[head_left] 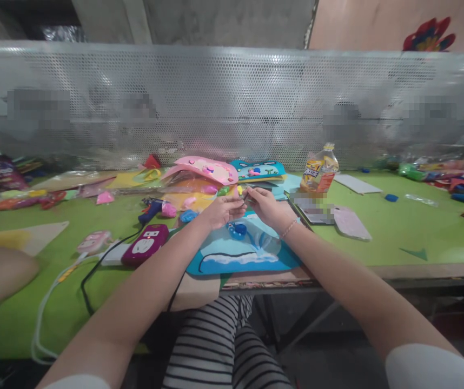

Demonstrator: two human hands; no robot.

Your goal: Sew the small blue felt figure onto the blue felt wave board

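My left hand [223, 212] and my right hand [265, 205] meet above a blue foam sheet [240, 260], fingers pinched together. Between the fingertips is something small that I cannot make out. The sheet carries a white wave shape with a dark outline, and a dark blue piece [237, 230] rests on it below my hands. Just beyond the fingers are small yellow and green lumps [224, 190]. Left of the sheet lie a light blue lump [189, 215] and a pink lump [168, 209]. Behind stand a pink decorated sheet [210, 168] and a blue decorated sheet [258, 169].
A drink bottle [320, 170] and a phone-shaped pale case [351, 223] are to the right. Leftward lie a maroon power bank [146, 245], a dark blue glue gun [150, 211] and cables. Another person's arm [0, 275] reaches in at left. A perforated metal screen [224, 102] borders the back.
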